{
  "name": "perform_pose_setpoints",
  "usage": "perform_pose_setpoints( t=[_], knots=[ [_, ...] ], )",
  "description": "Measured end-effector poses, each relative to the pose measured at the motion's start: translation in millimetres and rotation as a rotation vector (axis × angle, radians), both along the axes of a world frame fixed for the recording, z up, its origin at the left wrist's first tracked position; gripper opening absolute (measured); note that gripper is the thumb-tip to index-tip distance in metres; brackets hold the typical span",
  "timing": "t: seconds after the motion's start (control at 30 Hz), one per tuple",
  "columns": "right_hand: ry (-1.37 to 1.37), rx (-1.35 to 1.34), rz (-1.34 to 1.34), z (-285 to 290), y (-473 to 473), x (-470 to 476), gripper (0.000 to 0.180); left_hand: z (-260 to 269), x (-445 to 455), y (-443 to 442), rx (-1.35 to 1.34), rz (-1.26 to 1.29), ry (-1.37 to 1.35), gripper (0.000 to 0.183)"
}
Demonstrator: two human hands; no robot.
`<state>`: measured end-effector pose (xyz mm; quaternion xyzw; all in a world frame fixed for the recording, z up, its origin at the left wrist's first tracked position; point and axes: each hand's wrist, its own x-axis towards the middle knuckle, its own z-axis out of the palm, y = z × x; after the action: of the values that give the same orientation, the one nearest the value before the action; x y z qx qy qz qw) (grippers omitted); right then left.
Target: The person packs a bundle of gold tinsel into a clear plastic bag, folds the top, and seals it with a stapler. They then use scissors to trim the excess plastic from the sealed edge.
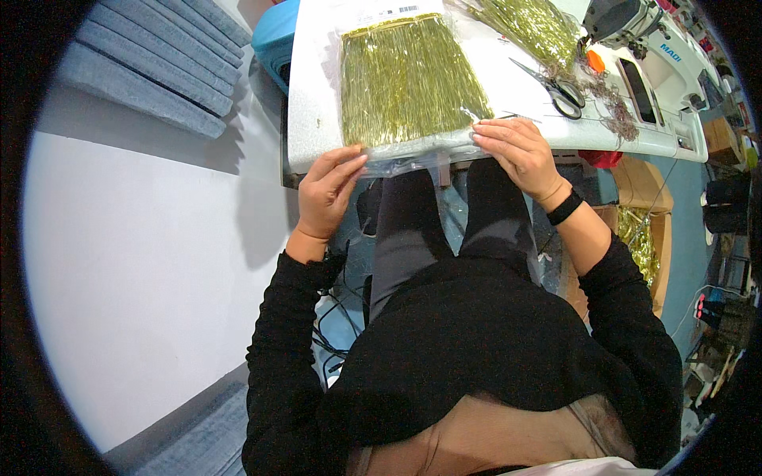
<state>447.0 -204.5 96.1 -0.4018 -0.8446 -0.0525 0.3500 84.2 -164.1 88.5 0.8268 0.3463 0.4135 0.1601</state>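
A clear plastic bag (411, 163) lies at the near edge of the white table, with a flat bundle of gold tinsel fringe (408, 83) inside it. The bag's header at the far end bears writing and a printed code. My left hand (333, 187) pinches the bag's near left corner between thumb and fingers. My right hand (521, 152) holds the bag's near right part, its fingers on top at the table edge; the thumb is mostly hidden.
Black-handled scissors (562, 98) lie right of the bag, beside loose gold tinsel (533, 33) and tangled brown threads (619, 113). A white sewing machine (673, 65) stands at the right. Below it, a cardboard box (661, 238) holds more gold tinsel. A blue object (274, 44) adjoins the table's left side.
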Motion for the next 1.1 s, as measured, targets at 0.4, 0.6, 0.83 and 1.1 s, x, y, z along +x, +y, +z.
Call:
perform_pose_setpoints(
  t=[0.4,0.6,0.83,1.1],
  knots=[
    [0.341,-0.151,-0.084,3.7,3.4,-10.3,0.013,-4.1,4.6,-7.0,-0.415,0.058,-0.398,0.011],
    [0.539,-0.266,-0.162,-0.2,3.4,-20.0,0.01,-11.8,18.8,-11.5,-0.573,0.143,-0.589,0.015],
    [0.538,-0.225,-0.302,-1.0,5.9,-32.1,0.011,-20.0,36.8,-7.5,-0.443,0.239,-0.688,0.019],
    [0.449,-0.106,-0.402,-5.4,10.0,-39.3,0.01,-14.8,46.7,-5.7,-0.286,0.408,-0.511,0.02]
  ],
)
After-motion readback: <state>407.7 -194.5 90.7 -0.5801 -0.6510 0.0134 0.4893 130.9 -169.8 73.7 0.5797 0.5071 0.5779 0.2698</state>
